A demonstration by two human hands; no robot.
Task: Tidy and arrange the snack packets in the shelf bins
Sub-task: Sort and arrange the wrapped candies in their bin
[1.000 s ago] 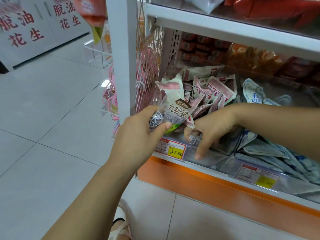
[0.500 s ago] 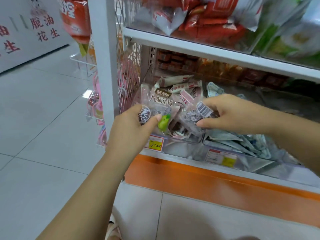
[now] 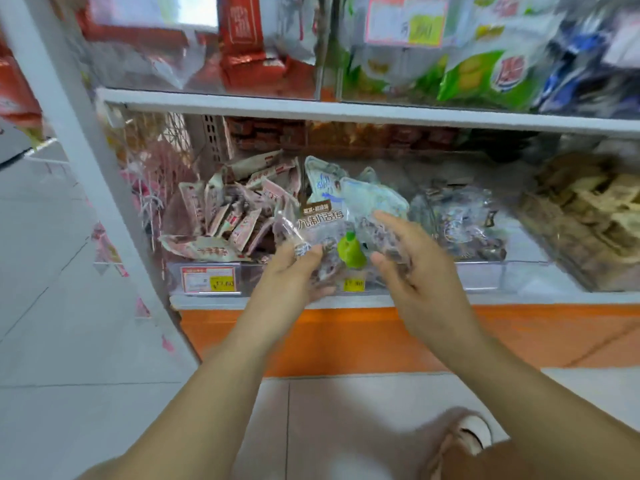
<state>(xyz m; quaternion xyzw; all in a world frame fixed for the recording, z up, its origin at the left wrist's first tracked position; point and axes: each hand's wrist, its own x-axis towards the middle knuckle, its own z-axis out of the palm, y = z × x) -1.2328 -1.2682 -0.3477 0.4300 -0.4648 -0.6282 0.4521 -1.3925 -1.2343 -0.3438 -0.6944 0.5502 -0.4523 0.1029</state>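
Left hand [image 3: 294,275] pinches a packet [image 3: 322,233], thumb on top, fingers curled under its lower left corner. The packet is clear crinkly film with dark lumpy contents, a brown label strip up top and a green plum print low centre. It's held in the air just in front of the clear bin wall [image 3: 485,271], not in any bin. Right hand [image 3: 415,271] is spread, fingers straight, lying against the packet's right side; that side is motion-blurred and shows no pinch. Left of the grip is a loose heap of flat pink-and-cream sachets [image 3: 235,216], rectangular with crimped ends. Behind the grip are pale blue-white pillow pouches [image 3: 346,188], puffy and glossy. Right of the grip are more clear film packs [image 3: 460,220] with dark contents, and further right tan flat packs [image 3: 588,220], blurred. Below and left of the grip is a red-and-yellow price tag [image 3: 211,280] on the bin front. Under both hands runs a smooth orange base strip [image 3: 346,337].
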